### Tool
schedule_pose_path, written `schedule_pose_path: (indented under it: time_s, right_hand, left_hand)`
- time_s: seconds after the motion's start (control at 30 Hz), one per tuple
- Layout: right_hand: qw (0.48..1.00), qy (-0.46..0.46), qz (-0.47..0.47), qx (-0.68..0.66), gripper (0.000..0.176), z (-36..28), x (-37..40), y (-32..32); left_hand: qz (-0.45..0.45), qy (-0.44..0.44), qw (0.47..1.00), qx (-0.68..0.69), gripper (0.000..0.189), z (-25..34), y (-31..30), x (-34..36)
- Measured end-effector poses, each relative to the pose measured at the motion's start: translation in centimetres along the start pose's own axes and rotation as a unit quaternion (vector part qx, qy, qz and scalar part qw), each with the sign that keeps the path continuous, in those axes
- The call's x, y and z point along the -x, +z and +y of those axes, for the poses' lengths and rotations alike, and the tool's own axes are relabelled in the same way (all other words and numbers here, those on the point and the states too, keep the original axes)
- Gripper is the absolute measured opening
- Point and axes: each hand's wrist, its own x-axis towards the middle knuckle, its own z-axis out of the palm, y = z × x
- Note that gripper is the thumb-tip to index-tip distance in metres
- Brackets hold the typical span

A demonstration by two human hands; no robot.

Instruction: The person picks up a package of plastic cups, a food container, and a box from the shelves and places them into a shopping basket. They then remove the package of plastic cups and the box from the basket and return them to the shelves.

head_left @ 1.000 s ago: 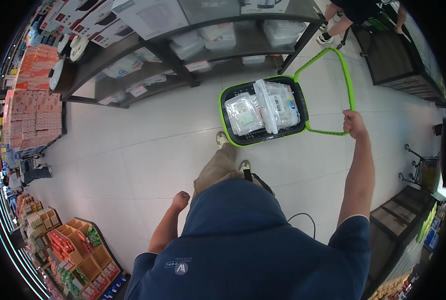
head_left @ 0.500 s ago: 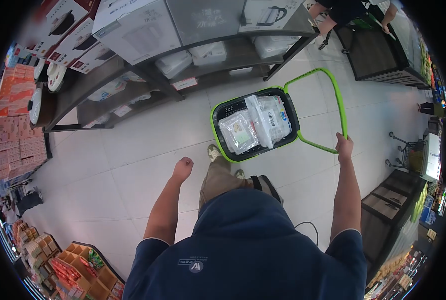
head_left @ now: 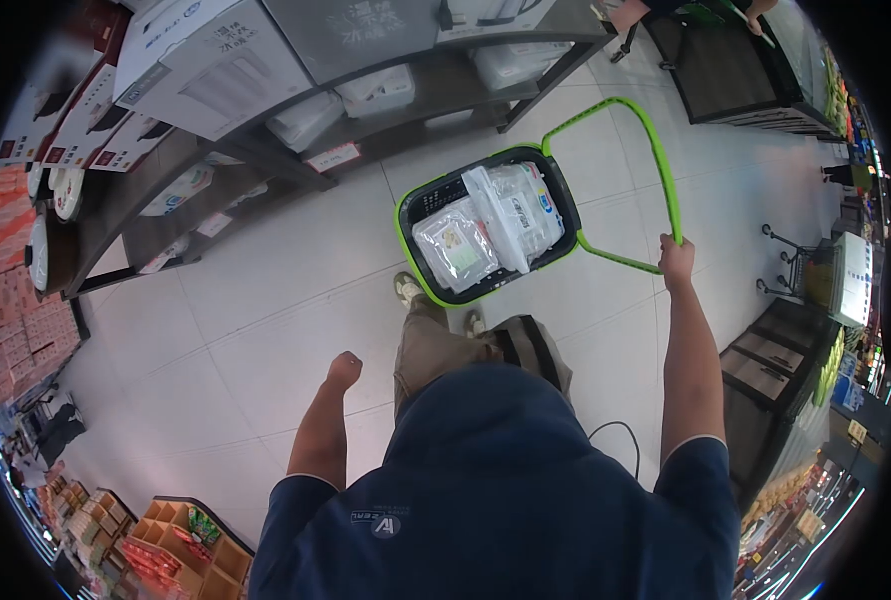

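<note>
My right hand [head_left: 677, 262] is wrapped round the lime-green handle [head_left: 667, 185] of a black shopping basket [head_left: 419, 207] with a green rim. The basket stands tilted on the floor ahead of my feet. Inside it lie a clear-wrapped pack [head_left: 456, 248] with a pale label and a larger clear plastic bag [head_left: 526, 215] with blue print; their contents are hard to make out. My left hand [head_left: 344, 368] hangs at my left side, fingers curled in, touching nothing and showing nothing in it.
Dark shelving [head_left: 256, 150] with boxed kettles [head_left: 216, 70] runs along the front left. A wooden snack display [head_left: 181, 530] stands behind left. Dark produce stands [head_left: 766, 390] and a cart [head_left: 791, 265] are at right. Another person's hand [head_left: 756, 22] shows at the top right.
The shelves and basket have shifted up and left in view, and my legs have changed position in a step. My left hand has swung back slightly. My right hand keeps its grip on the handle.
</note>
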Motion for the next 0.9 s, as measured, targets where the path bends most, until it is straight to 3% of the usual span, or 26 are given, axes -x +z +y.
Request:
schedule_pose_path:
  time_s: [0.1, 0.17, 0.3, 0.5, 0.57, 0.67, 0.73, 0.8, 0.87, 0.9]
  right_hand:
    - [1.000, 0.009, -0.011, -0.003, 0.018, -0.2, -1.1, -0.7]
    - [0.999, 0.000, -0.034, -0.022, 0.018, -0.2, -1.7, -1.1]
    - [0.999, 0.007, -0.039, -0.025, 0.020, -0.7, -3.0, -2.2]
    - [0.997, 0.009, -0.077, -0.024, 0.021, 0.2, -5.3, -4.3]
    - [0.996, 0.007, -0.085, -0.022, 0.022, 0.3, -5.7, -4.6]
    - [0.993, 0.027, -0.107, -0.031, 0.022, 0.2, -5.8, -5.0]
    - [0.992, 0.029, -0.115, -0.039, 0.021, 0.6, -6.3, -5.2]
    - [0.990, 0.036, -0.128, -0.042, 0.021, 0.8, -6.1, -5.1]
    - [0.989, 0.047, -0.117, -0.082, 0.018, 0.6, -5.9, -5.1]
    - [0.988, 0.050, -0.126, -0.072, 0.018, 0.7, -5.7, -4.9]
  left_hand:
    - [0.006, -0.004, 1.000, -0.022, 0.023, 0.3, 0.2, 0.1]
    - [-0.023, -0.060, 0.998, 0.004, 0.024, 1.3, 0.2, -0.9]
    - [0.003, -0.054, 0.998, 0.045, 0.025, 5.7, 0.7, -4.6]
    - [0.030, 0.002, 0.995, 0.094, 0.024, 19.1, 4.5, -8.8]
    - [0.030, 0.027, 0.997, 0.072, 0.024, 26.3, 5.1, -7.9]
    - [0.016, 0.077, 0.995, 0.066, 0.028, 31.1, 9.5, -9.9]
    - [0.011, 0.091, 0.994, 0.067, 0.033, 33.6, 12.5, -10.9]
    - [-0.040, 0.014, 0.993, 0.113, 0.050, 36.3, 14.2, -11.5]
    - [-0.013, 0.012, 0.994, 0.106, 0.074, 36.2, 17.5, -13.8]
    - [-0.017, 0.001, 0.993, 0.114, 0.074, 36.9, 18.0, -13.9]
